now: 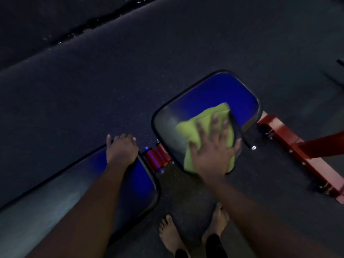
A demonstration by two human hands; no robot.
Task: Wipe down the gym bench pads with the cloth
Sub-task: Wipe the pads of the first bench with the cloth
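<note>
On the back pad (46, 202): left hand (121, 149) braces at the pad's end, fingers curled over its far edge.
On the seat pad (223, 90): right hand (212, 153), fingers spread flat, presses the yellow-green cloth (188, 129) onto the near half.
Step in hand: wiping 1 of 2 pads, it appears.
Next move: likely a flat-pressure sweep toward the uncovered blue end, beside the red frame (279, 131).

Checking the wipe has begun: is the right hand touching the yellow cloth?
Touching. The head view shows the right hand spread flat on the yellow cloth, pressing it onto the small pad; the left hand grips the long pad at its end.
</note>
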